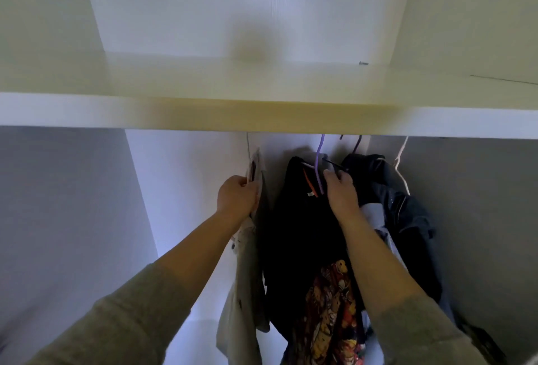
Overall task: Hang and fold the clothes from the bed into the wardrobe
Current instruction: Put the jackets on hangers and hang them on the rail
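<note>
Head view is looking into the wardrobe, under its shelf (262, 114), where several garments are already hanging. Left hand (237, 196) is gripping the top of a pale beige garment (247, 277), fingers curled closed around it near its hanger hook; whether that hook is seated on the rail cannot be told, the rail being hidden behind the shelf edge. Right hand (342, 190) is closing its fingers on a dark hanger (334, 165) just beside a purple hanger (319, 166). A black shirt with a printed graphic (302, 233) is hanging between the two hands, and a dark jacket (401, 204) is hanging to the right, next to a white hanger (401, 161). Judgement: hanging is well under way, with at least three pieces up and the beige one being placed or spaced. The bed is out of view, so what remains there, and any folding, cannot be assessed.
</note>
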The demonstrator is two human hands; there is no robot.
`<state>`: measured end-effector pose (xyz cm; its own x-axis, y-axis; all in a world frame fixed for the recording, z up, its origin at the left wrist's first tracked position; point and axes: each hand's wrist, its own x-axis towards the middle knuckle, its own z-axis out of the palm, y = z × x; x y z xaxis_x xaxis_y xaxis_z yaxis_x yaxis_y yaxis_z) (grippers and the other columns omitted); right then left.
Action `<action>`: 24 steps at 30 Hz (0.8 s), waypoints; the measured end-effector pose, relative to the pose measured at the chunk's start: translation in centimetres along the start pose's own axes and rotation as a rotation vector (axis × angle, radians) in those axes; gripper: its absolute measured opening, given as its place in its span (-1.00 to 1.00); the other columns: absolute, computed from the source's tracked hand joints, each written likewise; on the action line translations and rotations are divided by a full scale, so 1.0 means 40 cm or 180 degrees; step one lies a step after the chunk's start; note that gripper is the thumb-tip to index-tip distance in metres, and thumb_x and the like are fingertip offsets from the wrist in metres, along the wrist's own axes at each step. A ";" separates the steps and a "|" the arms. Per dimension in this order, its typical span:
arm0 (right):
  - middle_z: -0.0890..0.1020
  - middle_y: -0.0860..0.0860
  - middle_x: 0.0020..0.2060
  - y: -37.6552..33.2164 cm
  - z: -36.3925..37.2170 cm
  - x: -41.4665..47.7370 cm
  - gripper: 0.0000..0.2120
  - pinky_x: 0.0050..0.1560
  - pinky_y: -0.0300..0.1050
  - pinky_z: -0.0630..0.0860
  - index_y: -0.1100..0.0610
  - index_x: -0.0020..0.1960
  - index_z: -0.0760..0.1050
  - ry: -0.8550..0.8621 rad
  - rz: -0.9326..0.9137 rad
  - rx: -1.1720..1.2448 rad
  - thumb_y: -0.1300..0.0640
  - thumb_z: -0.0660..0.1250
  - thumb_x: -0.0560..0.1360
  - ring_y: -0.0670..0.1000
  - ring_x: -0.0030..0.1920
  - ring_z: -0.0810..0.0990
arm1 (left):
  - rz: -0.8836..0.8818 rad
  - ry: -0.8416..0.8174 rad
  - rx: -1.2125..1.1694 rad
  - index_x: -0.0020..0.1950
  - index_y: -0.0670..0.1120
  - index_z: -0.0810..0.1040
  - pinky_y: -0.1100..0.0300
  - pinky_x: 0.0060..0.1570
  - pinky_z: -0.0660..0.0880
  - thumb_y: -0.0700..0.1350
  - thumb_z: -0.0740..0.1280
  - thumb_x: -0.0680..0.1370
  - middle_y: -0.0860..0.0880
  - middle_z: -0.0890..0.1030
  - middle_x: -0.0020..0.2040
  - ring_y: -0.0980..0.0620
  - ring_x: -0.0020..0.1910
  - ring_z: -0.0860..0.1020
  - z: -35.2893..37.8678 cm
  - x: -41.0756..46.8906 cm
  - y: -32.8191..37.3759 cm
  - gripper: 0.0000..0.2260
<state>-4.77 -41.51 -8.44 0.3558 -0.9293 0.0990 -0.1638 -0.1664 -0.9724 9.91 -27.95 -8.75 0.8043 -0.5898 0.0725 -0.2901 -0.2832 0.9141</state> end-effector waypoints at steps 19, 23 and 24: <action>0.61 0.00 0.13 -0.073 -0.036 -0.392 -0.77 0.13 -0.18 0.51 0.09 0.25 0.51 -0.0073 -0.0737 0.0158 0.13 0.29 0.60 -0.04 0.14 0.57 | 0.0501 0.0084 -0.0124 0.25 0.00 0.46 0.22 0.08 0.36 -0.05 0.33 0.58 0.05 0.53 0.18 0.09 0.06 0.47 -0.156 -0.333 -0.002 -0.75; 0.62 -0.10 0.05 -0.055 -0.005 -0.553 -0.81 0.20 -0.05 0.54 0.02 0.20 0.54 -0.0305 -0.0483 0.0257 0.11 0.30 0.59 -0.07 0.12 0.59 | 0.0323 0.0019 -0.0512 0.19 0.07 0.46 0.23 0.07 0.44 -0.07 0.33 0.58 0.12 0.54 0.11 0.07 0.08 0.53 -0.239 -0.484 -0.065 -0.79; 0.63 -0.07 0.07 -0.051 0.005 -0.592 -0.80 0.23 0.01 0.53 0.03 0.20 0.55 -0.0359 -0.0381 0.0257 0.12 0.30 0.59 -0.04 0.13 0.59 | 0.0229 0.0041 -0.0597 0.17 0.07 0.46 0.20 0.10 0.47 -0.08 0.34 0.57 0.10 0.55 0.11 0.06 0.08 0.54 -0.259 -0.521 -0.085 -0.80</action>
<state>-12.69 -19.11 -8.85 0.4701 -0.8607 0.1953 -0.0412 -0.2424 -0.9693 -0.50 -6.85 -9.24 0.7918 -0.5935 0.1443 -0.2463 -0.0940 0.9646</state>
